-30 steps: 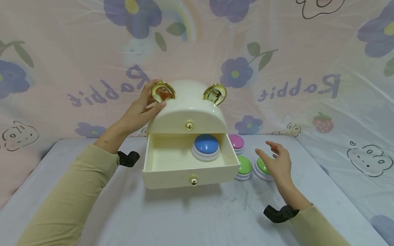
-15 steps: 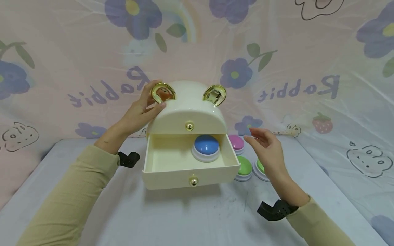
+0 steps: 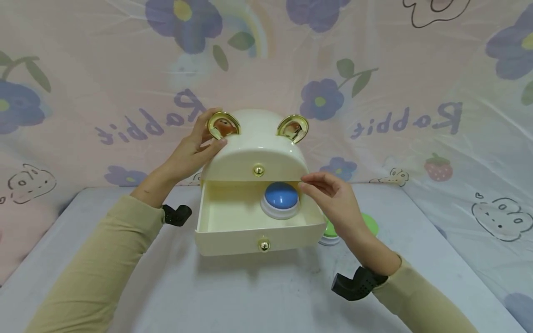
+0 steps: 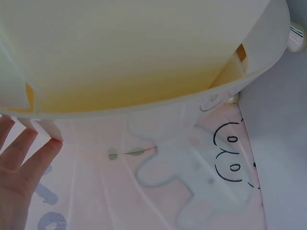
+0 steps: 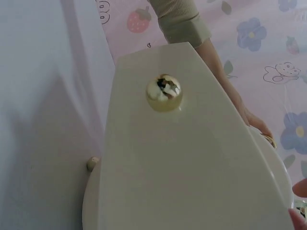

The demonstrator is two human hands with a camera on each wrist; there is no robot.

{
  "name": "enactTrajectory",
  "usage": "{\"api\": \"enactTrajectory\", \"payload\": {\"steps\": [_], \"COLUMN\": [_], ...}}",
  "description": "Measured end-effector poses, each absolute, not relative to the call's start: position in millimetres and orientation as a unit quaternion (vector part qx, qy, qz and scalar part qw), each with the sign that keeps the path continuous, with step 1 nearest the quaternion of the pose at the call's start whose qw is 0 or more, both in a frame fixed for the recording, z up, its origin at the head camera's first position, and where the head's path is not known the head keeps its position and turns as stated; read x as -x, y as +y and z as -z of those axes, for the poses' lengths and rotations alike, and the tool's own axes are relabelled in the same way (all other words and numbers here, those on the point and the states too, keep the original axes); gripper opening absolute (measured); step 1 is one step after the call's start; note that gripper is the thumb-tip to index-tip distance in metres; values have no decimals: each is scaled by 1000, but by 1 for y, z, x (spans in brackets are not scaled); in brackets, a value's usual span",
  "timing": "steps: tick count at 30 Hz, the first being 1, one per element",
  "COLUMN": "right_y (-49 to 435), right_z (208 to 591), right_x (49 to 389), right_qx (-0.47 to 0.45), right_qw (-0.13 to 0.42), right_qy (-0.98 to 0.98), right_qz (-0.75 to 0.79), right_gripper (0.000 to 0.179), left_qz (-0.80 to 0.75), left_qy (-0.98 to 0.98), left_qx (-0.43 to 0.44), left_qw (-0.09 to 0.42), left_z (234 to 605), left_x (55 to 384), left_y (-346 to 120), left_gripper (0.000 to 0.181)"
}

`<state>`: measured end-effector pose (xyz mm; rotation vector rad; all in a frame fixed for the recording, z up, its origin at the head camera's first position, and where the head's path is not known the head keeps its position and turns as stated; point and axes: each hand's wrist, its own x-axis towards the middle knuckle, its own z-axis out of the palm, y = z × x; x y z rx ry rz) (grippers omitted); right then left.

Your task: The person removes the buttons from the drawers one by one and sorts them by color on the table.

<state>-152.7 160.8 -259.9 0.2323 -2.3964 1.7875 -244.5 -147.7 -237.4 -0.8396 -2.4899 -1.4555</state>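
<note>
A glossy cream drawer box (image 3: pixel 258 138) with gold-lined ears stands on the table. Its lower drawer (image 3: pixel 233 243) is pulled out, and inside, toward the right, sits a blue dome-topped push button (image 3: pixel 281 196) on a white base. My left hand (image 3: pixel 189 152) holds the box by its left ear, thumb in front and fingers behind. In the left wrist view the fingers (image 4: pixel 36 158) touch the box's edge. My right hand (image 3: pixel 339 203) is at the drawer's right side, thumb and fingers bent close together, holding nothing. Its fingertips (image 5: pixel 301 189) show at the right wrist view's edge.
Right of the drawer, a green push button (image 3: pixel 331 232) and a second green button (image 3: pixel 369 224) stand on the table, partly covered by the right hand and wrist. A patterned cloth (image 3: pixel 266 83) hangs behind the table (image 3: pixel 250 296).
My right hand has moved left from over the green buttons to the drawer's right side, now covering the pink button. The left hand keeps its hold on the ear.
</note>
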Motion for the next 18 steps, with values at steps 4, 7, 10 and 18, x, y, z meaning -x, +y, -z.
{"api": "enactTrajectory", "payload": {"steps": [4,7,10,18], "right_y": [154,152,149,135], "right_z": [260,259,256,250], "right_x": [155,156,158,165], "right_qx": [-96,-107,-118,-178], "right_qw": [63,51,29,-29], "right_qy": [-805,-820,-843,-911], "right_qz": [-582,-560,-525,-370], "right_gripper": [30,30,30,35], "left_qz": [483,481,481,483], "left_qy": [-826,-827,-827,-826], "left_qx": [283,281,281,282], "left_qw": [71,71,72,74], "left_z": [238,238,238,239], "left_x": [245,245,245,246], "left_y": [-147,-146,-146,-148], "left_gripper": [63,63,63,63]}}
